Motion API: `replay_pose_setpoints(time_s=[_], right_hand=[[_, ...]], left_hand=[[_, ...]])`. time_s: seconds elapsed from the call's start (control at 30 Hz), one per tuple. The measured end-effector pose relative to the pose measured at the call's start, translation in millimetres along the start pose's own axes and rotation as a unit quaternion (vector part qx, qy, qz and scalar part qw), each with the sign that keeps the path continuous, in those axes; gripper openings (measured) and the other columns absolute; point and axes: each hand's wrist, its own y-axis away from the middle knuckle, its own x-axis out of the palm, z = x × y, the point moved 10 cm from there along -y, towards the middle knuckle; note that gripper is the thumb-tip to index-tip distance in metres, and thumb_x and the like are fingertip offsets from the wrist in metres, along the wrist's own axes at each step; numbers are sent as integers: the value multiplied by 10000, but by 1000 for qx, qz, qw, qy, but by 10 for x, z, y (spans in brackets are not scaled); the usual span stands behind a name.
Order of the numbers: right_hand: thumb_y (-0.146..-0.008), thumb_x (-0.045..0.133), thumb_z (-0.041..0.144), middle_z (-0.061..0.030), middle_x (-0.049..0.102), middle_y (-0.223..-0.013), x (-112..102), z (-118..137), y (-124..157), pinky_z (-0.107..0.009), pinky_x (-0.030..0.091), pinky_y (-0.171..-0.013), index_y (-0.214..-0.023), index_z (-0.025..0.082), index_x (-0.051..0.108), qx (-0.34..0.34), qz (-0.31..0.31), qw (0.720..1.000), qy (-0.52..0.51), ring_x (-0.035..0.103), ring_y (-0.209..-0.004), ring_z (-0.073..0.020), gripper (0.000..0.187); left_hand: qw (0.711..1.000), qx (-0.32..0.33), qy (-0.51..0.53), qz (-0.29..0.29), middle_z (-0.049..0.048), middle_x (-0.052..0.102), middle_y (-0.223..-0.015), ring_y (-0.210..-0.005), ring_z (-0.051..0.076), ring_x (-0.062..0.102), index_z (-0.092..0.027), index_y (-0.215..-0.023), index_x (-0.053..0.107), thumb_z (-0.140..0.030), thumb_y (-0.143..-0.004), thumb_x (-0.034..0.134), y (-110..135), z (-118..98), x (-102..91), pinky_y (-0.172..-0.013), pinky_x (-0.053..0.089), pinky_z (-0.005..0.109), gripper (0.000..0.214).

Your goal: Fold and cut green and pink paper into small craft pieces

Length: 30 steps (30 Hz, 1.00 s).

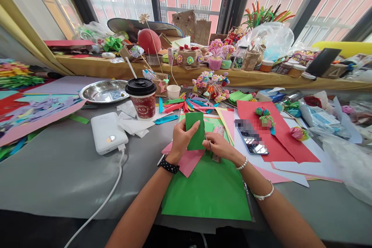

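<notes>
My left hand [181, 139] grips a folded piece of green paper [195, 130], held upright above the table, thumb across its front. At the paper's right edge my right hand [220, 146] is closed on a thin metal tool [207, 139], probably small scissors; its blades are hard to make out. Under both hands lie a large green sheet [207, 190] and a pink sheet [187, 161].
A red coffee cup with a black lid [142, 98] and a white power bank with its cable [108, 132] stand to the left. A phone [251, 139] lies on red paper [279, 133] to the right. Paper strips, paper flowers and craft clutter fill the back; a metal bowl [103, 91] sits at the far left.
</notes>
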Motion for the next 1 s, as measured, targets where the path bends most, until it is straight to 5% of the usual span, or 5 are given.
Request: replay_pose_setpoints(time_s=[0.57,1.0], right_hand=[[-644,188,729,37,302,-484,-67,5,30,-228,174,-433,-451,166,291,-1,3,1000,-31,256,-451,-70,604],[-635,217,733,19,368,-472,-65,-20,28,-218,220,-422,-455,165,337,22,1,998,-55,326,-441,-79,607]], left_hand=[[1000,-4,-12,7,-17,531,-606,-547,96,479,-137,-669,553,-360,-612,604,-15,19,-9,-487,391,191,236],[1000,-8,8,5,-19,525,-579,-525,94,472,-135,-652,557,-372,-600,609,-6,13,-6,-469,393,189,248]])
